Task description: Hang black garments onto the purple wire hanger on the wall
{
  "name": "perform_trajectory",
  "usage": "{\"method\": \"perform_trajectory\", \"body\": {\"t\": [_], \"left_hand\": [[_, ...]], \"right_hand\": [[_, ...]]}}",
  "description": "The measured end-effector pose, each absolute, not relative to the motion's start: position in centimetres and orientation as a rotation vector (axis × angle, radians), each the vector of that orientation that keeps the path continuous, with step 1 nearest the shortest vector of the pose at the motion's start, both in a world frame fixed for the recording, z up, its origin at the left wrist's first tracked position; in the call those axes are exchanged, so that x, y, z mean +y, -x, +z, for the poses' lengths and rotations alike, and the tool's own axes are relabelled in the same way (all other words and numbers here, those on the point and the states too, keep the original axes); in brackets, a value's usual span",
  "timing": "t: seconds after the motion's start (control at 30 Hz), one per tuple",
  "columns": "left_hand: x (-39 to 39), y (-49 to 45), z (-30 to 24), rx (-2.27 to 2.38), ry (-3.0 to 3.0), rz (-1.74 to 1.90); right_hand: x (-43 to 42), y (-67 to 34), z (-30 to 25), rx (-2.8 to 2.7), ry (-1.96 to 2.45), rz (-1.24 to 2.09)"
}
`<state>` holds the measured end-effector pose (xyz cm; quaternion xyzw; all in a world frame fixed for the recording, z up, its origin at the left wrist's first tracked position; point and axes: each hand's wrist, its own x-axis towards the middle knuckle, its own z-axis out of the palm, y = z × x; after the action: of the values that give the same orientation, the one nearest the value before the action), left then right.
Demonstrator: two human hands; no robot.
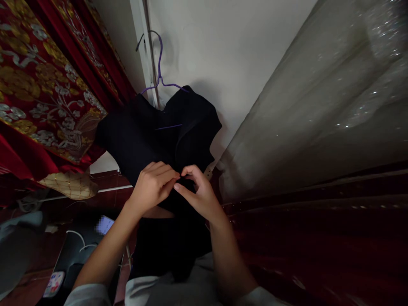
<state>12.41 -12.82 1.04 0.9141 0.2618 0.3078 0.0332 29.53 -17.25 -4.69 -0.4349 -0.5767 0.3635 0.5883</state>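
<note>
Dark garment (pixel 149 148) on a purple hanger (pixel 160 63) at the frame's centre, its chest above the hands' near-meeting fingertips, left hand (pixel 153 185) bunched, right hand (pixel 202 196) with thumb and index finger parted, any grip on the cloth too dark to tell.

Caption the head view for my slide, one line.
Left hand and right hand close together at the front of a dark garment on a purple hanger.

Pale grey short sleeves (pixel 87 294), grey top (pixel 178 293), bare forearms (pixel 124 229), hands (pixel 154 185)
</note>
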Motion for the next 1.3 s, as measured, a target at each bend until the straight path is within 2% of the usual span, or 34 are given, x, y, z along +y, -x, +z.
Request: {"method": "perform_trajectory", "body": {"t": [0.17,0.33,0.43,0.53,0.63,0.77,0.9,1.03,1.3], "left_hand": [[-12.9,-13.3,0.5,0.763,-2.696,1.191],[-9.9,-14.5,1.0,0.724,-2.596,1.318],[-4.7,-14.7,3.5,0.768,-2.628,1.424],[0.4,-14.7,6.9,0.841,-2.584,1.738],[2.1,-14.8,9.1,0.856,-2.558,1.883],[-0.2,-14.8,9.2,0.788,-2.645,1.826],[-1.6,-13.8,8.4,0.621,-2.785,1.698],[-1.7,-12.9,8.2,0.74,-2.756,1.561],[-1.7,-12.8,7.5,0.787,-2.644,1.526]], "right_hand": [[-16.9,-29.1,-5.3,-1.257,0.957,0.973],[-16.2,-28.6,-5.5,-1.151,1.0,0.87],[-15.8,-28.2,-5.9,-1.175,1.055,0.832],[-16.1,-28.3,-6.2,-1.319,1.052,0.884],[-16.4,-29.6,-6.0,-1.498,1.061,0.939],[-14.7,-31.8,-3.0,-1.594,1.059,0.898],[-10.4,-32.2,3.0,-1.517,0.92,0.569],[-6.4,-31.3,7.7,-1.635,0.853,0.378],[-4.2,-30.0,6.9,-1.569,0.87,0.293]]}}
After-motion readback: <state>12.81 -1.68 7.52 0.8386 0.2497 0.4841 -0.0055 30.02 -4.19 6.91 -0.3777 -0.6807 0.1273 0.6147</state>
